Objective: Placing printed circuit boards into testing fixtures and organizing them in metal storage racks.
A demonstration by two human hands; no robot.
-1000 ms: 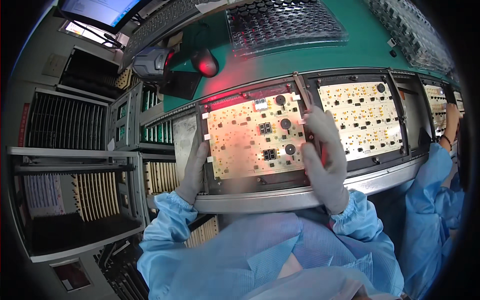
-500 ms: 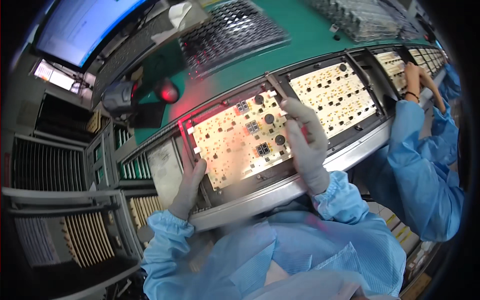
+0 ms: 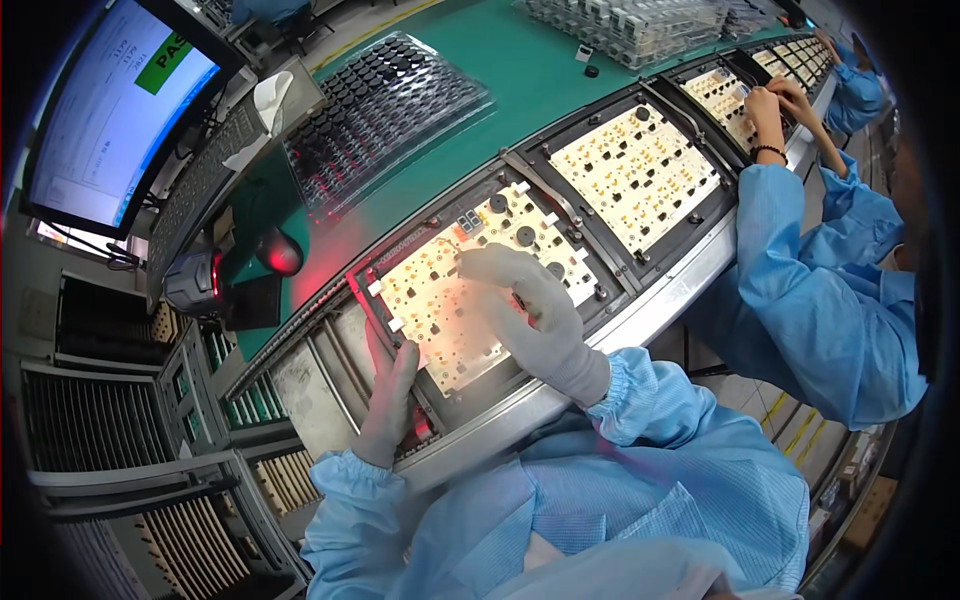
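Head view.
- Right hand (image 3: 535, 315): shifted from the board's right edge to above its middle; fingers curved, thumb apart, nothing seen held; contact unclear. Judged meaning: attention has passed from edge to board face.
- Left hand (image 3: 390, 395): still at the frame's left edge; firmness of hold cannot be told. Hands apart.
- Circuit board (image 3: 450, 362): in black frame (image 3: 485, 396), on the near side of the green desk (image 3: 530, 110); pale cream, brightly lit, reddish toward left; black round parts (image 3: 526, 236) at right, white tabs (image 3: 396, 325) along left edge.
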